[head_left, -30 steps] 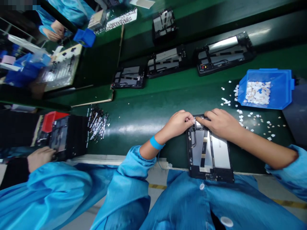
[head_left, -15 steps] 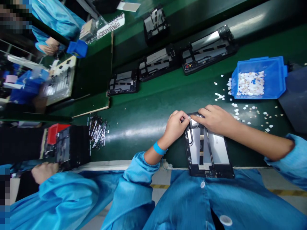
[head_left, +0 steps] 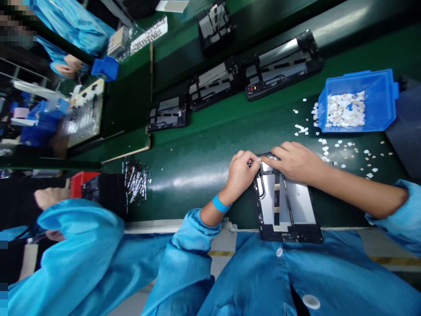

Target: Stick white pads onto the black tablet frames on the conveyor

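An opened tablet (head_left: 299, 206), its inside showing pale panels and dark strips, rests at the bench's front edge against my body. At its top left corner my left hand (head_left: 241, 171) is closed in a pinch; whatever lies between the fingertips is too small to make out. My right hand (head_left: 296, 162) grips the tablet's top edge, its index finger stretched across the upper part and almost meeting the left fingertips. The right thumb is hidden.
Several opened tablets (head_left: 213, 85) lie farther back on the green bench (head_left: 197, 162). At right, white scraps surround a blue bin (head_left: 378, 107) with more inside. Small strip-like parts (head_left: 136, 180) are heaped at left, near a co-worker's sleeve (head_left: 82, 232). Another person's hands (head_left: 69, 66) are across the bench.
Both my hands keep almost the same place on the tablet. The co-worker's hand at left has moved up and away, toward the red bin. The view has shifted slightly.
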Demonstrator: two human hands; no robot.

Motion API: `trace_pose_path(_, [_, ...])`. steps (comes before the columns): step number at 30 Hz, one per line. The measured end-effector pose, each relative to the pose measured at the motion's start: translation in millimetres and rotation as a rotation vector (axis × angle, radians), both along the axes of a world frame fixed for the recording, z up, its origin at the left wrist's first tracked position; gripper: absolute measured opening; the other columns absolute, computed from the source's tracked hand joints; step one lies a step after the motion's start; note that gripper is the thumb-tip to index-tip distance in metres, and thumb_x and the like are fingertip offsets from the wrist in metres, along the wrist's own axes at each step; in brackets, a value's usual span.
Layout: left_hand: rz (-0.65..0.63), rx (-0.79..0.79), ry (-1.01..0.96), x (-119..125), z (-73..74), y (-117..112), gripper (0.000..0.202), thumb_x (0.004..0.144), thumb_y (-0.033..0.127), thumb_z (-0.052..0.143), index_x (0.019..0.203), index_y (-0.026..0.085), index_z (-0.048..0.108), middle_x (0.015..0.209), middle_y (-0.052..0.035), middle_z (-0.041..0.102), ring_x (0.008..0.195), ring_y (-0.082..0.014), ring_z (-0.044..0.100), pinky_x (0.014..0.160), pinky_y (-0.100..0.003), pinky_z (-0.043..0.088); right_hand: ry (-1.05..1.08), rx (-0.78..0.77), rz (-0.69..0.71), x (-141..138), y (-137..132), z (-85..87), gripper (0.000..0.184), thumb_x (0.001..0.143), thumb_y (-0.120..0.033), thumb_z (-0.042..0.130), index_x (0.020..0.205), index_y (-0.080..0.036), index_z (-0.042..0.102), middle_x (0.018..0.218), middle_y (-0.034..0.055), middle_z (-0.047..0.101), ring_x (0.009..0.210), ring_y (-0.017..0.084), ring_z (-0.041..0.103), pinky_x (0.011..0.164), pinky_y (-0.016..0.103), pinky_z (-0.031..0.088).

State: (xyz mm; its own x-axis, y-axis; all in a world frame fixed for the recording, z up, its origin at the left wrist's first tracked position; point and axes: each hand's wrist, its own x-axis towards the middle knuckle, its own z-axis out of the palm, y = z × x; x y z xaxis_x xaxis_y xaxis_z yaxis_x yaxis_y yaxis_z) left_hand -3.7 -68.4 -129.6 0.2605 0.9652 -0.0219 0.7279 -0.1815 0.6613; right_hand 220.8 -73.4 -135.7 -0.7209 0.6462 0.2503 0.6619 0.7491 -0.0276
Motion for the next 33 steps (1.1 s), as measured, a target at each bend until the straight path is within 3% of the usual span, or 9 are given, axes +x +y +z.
trace_pose_path(8, [0.063, 0.079, 0.092, 7.8, -2.5, -6.2, 0.018, 0.090, 0.011, 0.064, 0.080, 0.022, 0.055, 0.082, 0.0001, 0.059, 0.084, -0.0181, 0.055, 0.080, -0.033, 0.041, 0.012, -0.017, -0.006, -0.3, -0.8, 2.0, 0.037, 0.101, -0.014, 0.051, 0.132, -0.023, 0.069, 0.094, 0.0095, 0.064, 0.085, 0.024, 0.045, 0.072, 0.037, 0.024])
trace_pose_path(25, [0.197, -0.033, 0.055, 15.5, -1.8, -2.6, 0.023, 0.087, 0.012, 0.066, 0.073, 0.023, 0.051, 0.076, 0.0011, 0.058, 0.079, -0.0178, 0.054, 0.072, -0.031, 0.037, 0.018, -0.010, 0.012, 2.6, 0.2, -2.9, 0.037, 0.103, -0.015, 0.048, 0.132, -0.020, 0.070, 0.095, 0.0104, 0.065, 0.086, 0.026, 0.047, 0.071, 0.038, 0.026])
trace_pose_path(33, [0.259, -0.137, 0.001, 8.5, -12.8, 4.5, 0.028, 0.082, 0.017, 0.073, 0.080, 0.023, 0.046, 0.080, 0.0027, 0.053, 0.080, -0.0164, 0.051, 0.070, -0.029, 0.035, -0.027, -0.074, 0.019, 2.0, 3.2, -2.4, 0.041, 0.103, -0.015, 0.047, 0.139, -0.021, 0.065, 0.102, 0.0123, 0.066, 0.088, 0.026, 0.048, 0.071, 0.038, 0.025])
